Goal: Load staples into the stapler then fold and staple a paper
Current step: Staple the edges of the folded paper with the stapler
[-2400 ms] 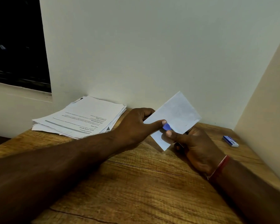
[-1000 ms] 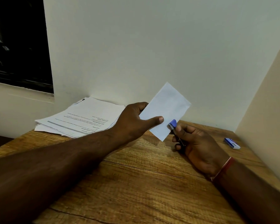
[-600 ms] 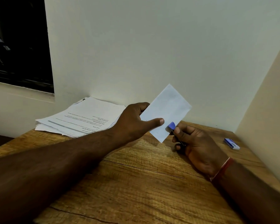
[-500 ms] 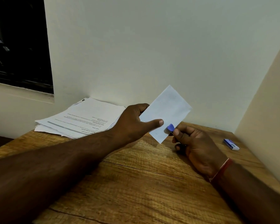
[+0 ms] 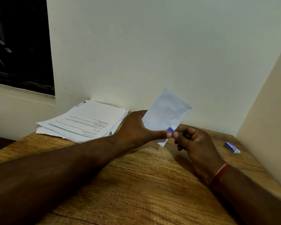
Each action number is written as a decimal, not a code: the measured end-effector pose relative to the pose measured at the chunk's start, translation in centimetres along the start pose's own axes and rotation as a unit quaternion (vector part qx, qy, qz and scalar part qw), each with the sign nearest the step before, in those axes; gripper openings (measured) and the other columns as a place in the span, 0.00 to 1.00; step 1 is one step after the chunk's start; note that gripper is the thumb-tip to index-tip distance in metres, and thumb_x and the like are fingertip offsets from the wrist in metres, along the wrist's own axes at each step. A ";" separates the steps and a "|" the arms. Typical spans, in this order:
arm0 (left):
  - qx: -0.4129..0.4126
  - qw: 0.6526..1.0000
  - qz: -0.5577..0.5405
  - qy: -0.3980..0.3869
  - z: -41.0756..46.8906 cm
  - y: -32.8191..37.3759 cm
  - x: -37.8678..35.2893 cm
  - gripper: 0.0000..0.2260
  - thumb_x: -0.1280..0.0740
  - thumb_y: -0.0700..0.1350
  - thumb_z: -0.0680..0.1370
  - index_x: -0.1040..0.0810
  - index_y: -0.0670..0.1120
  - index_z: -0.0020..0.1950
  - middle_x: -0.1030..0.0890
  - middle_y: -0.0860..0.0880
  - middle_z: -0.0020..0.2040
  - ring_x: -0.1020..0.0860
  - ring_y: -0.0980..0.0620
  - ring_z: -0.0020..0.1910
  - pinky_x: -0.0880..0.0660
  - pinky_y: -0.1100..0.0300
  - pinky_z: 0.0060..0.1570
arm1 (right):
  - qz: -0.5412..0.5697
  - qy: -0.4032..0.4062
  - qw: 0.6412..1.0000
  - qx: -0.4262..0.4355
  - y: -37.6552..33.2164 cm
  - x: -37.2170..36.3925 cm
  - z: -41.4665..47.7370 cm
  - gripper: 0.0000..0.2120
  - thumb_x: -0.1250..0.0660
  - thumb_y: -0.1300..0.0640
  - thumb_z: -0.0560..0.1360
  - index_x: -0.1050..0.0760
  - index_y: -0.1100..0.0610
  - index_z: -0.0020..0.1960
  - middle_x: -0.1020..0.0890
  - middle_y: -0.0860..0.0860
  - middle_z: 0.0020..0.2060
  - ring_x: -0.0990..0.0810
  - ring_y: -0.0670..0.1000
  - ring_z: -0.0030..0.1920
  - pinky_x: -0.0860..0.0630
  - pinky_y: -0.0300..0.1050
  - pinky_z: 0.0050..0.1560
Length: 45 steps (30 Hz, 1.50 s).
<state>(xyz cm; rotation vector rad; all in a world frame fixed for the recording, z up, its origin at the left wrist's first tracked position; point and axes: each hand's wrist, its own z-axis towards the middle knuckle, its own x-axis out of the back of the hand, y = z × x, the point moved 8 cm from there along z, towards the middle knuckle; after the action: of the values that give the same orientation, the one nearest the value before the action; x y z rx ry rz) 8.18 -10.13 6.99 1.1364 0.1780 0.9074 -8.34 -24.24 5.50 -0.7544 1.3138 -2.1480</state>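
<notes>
Stapler (image 5: 170,129), gripped in right hand (image 5: 196,146), just slid onto folded paper (image 5: 165,114) that left hand (image 5: 136,127) pinches; stapling looks imminent.

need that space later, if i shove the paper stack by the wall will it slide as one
Probably not: the paper stack looks loose, its edges fanned, so top sheets would likely slide apart. Lifted by one edge, it would probably droop, being thin sheets.
</notes>
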 end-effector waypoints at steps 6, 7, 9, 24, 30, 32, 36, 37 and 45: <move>0.025 1.000 -0.012 0.009 0.5 -0.6 0.0 0.23 0.10 0.59 0.65 0.11 0.48 0.51 0.09 0.50 0.49 0.10 0.50 0.51 0.13 0.43 0.51 | -0.022 -0.001 1.000 0.014 -0.2 -0.5 0.0 0.03 0.24 0.58 0.79 0.13 0.56 0.52 0.17 0.49 0.36 0.21 0.49 0.38 0.21 0.49 0.42; 0.030 0.999 -0.013 0.008 0.6 -0.7 0.0 0.24 0.10 0.60 0.64 0.11 0.48 0.51 0.09 0.50 0.48 0.10 0.49 0.51 0.13 0.40 0.52 | -0.022 0.003 1.000 0.014 -0.3 -0.5 0.0 0.04 0.24 0.57 0.79 0.13 0.57 0.52 0.17 0.50 0.36 0.21 0.48 0.38 0.21 0.49 0.41; 0.033 0.999 -0.014 0.008 0.8 -0.8 0.0 0.24 0.10 0.61 0.63 0.11 0.48 0.49 0.09 0.50 0.47 0.10 0.49 0.51 0.12 0.40 0.52 | -0.026 0.009 1.000 0.016 -0.5 -0.5 0.0 0.07 0.24 0.54 0.78 0.13 0.57 0.51 0.18 0.51 0.36 0.22 0.48 0.37 0.20 0.47 0.41; 0.031 0.997 -0.077 0.006 0.6 -1.3 0.1 0.16 0.16 0.48 0.76 0.11 0.43 0.60 0.09 0.49 0.50 0.10 0.56 0.48 0.14 0.61 0.44 | 0.082 0.035 0.991 -0.095 1.2 -0.4 -0.6 0.11 0.29 0.53 0.82 0.13 0.56 0.59 0.19 0.55 0.41 0.23 0.53 0.41 0.21 0.50 0.45; 0.027 0.994 -0.109 0.000 1.0 -1.6 0.0 0.18 0.18 0.42 0.78 0.13 0.41 0.67 0.09 0.48 0.56 0.09 0.52 0.50 0.12 0.59 0.44 | 0.240 0.017 0.960 -0.139 1.6 -0.9 -0.3 0.15 0.33 0.50 0.84 0.17 0.60 0.62 0.19 0.57 0.41 0.21 0.53 0.42 0.24 0.50 0.44; 0.026 0.993 -0.111 0.000 1.0 -1.6 0.0 0.17 0.18 0.42 0.79 0.13 0.41 0.67 0.09 0.48 0.56 0.09 0.51 0.51 0.12 0.58 0.45 | 0.273 0.016 0.949 -0.155 2.0 -0.9 -0.1 0.17 0.35 0.49 0.86 0.18 0.60 0.65 0.18 0.57 0.43 0.21 0.54 0.43 0.24 0.50 0.44; 0.027 0.994 -0.102 -0.006 0.9 -1.4 0.5 0.17 0.19 0.43 0.79 0.13 0.42 0.67 0.09 0.49 0.57 0.09 0.52 0.52 0.12 0.59 0.46 | 0.283 0.029 0.946 -0.158 2.2 -0.3 0.3 0.21 0.25 0.46 0.78 0.19 0.58 0.64 0.20 0.51 0.41 0.25 0.48 0.39 0.28 0.44 0.37; 0.030 0.994 -0.102 -0.010 0.9 -1.4 0.6 0.17 0.18 0.43 0.79 0.13 0.42 0.67 0.09 0.49 0.57 0.09 0.52 0.53 0.12 0.59 0.47 | 0.269 0.037 0.950 -0.153 2.2 0.1 0.3 0.19 0.22 0.49 0.76 0.18 0.57 0.62 0.22 0.50 0.37 0.27 0.48 0.37 0.30 0.43 0.35; 0.044 0.992 -0.113 -0.028 0.4 -0.9 0.0 0.16 0.18 0.42 0.78 0.12 0.43 0.64 0.08 0.52 0.52 0.09 0.56 0.49 0.15 0.65 0.44 | 0.155 -0.001 0.978 -0.141 1.7 -0.4 -0.4 0.14 0.21 0.55 0.77 0.25 0.57 0.40 0.33 0.54 0.31 0.37 0.51 0.29 0.39 0.47 0.31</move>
<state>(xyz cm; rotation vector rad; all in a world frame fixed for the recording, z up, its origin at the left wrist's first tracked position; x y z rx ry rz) 8.89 -10.58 6.38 1.1955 0.2970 0.6716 -8.10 -24.41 3.78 -0.6086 1.6383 -1.7393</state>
